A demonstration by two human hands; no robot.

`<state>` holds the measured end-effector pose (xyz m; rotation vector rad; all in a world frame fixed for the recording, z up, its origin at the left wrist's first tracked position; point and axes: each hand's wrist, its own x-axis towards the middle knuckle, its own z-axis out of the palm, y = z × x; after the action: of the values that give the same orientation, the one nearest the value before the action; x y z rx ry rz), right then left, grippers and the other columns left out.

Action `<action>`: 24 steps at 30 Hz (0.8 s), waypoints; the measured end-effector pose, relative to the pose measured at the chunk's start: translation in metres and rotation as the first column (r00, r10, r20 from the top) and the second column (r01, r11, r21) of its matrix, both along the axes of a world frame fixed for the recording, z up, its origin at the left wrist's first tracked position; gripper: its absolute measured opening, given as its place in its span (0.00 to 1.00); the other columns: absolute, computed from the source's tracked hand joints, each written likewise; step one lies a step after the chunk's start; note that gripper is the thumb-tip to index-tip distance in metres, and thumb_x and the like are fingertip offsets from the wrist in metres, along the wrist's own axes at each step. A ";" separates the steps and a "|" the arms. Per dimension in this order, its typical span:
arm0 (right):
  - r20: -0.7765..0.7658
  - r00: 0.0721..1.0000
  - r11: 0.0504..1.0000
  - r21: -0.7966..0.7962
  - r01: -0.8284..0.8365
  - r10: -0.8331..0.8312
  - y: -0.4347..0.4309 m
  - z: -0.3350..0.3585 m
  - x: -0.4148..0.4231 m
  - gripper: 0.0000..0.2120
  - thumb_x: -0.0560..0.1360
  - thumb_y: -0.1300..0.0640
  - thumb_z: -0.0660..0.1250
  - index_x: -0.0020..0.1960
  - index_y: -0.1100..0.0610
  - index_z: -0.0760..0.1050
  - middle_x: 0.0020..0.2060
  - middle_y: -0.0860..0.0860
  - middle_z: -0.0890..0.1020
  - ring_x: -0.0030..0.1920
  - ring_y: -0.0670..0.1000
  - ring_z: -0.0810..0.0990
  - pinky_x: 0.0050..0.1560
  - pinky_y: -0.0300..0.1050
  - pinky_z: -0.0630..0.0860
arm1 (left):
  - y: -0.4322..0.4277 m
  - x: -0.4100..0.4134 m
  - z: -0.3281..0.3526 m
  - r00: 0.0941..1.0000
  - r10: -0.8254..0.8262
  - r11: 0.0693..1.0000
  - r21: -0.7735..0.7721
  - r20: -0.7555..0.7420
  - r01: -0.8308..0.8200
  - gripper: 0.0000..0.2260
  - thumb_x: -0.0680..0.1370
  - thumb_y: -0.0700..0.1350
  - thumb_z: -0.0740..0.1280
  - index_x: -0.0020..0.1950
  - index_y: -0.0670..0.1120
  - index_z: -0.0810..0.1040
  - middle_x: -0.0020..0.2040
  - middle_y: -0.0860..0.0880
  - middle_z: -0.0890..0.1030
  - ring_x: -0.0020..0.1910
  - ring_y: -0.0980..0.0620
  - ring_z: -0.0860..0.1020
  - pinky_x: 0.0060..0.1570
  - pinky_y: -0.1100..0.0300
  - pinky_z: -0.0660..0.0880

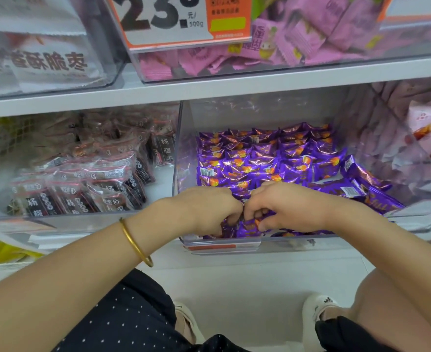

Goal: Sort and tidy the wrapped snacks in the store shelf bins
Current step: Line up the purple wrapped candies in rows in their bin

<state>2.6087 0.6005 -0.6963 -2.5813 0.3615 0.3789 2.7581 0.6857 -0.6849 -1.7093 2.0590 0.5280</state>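
My left hand (209,207) and right hand (288,207), fingers curled, pinch purple wrapped snacks (260,158) at the front of the clear bin (184,148), where more lie in rows. The neighbouring bin (82,221) holds dark packets (82,191) marked 杨梅. Above, a price card (163,19) shows 23 and 元/500g beside pink packets (311,34).

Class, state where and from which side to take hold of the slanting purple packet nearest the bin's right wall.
Pinch the slanting packet across its narrow width from above, on the right: it lies flat atop other packets, both long edges exposed.
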 end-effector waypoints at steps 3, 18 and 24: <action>0.030 1.000 1.000 0.012 0.001 -0.002 -0.001 0.000 -0.006 0.10 0.72 0.56 0.70 0.53 0.52 0.78 0.36 0.40 0.70 0.42 0.42 0.69 0.51 0.42 0.68 | -0.002 -0.002 -0.003 0.998 -0.057 0.998 0.040 0.013 0.056 0.16 0.74 0.45 0.67 0.62 0.54 0.75 0.47 0.51 0.64 0.53 0.48 0.73 0.38 0.58 0.65; -0.057 0.994 0.970 -0.218 -0.107 0.096 0.014 -0.006 0.016 0.12 0.75 0.52 0.64 0.58 0.43 0.77 0.52 0.43 0.78 0.49 0.46 0.73 0.41 0.41 0.66 | -0.002 -0.007 -0.013 0.979 -0.026 0.988 -0.144 0.200 0.055 0.08 0.76 0.42 0.64 0.54 0.45 0.77 0.54 0.47 0.75 0.51 0.44 0.76 0.36 0.56 0.66; -0.010 1.000 0.999 0.040 -0.018 0.019 0.019 -0.012 0.024 0.14 0.74 0.62 0.64 0.58 0.54 0.80 0.52 0.50 0.83 0.48 0.47 0.78 0.46 0.35 0.71 | -0.004 -0.007 -0.009 0.987 0.105 0.990 -0.112 0.123 -0.092 0.06 0.75 0.42 0.66 0.51 0.45 0.78 0.47 0.47 0.79 0.48 0.44 0.77 0.36 0.56 0.66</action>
<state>2.6330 0.6193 -0.7078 -2.5457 0.3306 0.4023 2.7515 0.6821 -0.6941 -1.8626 1.9504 0.3339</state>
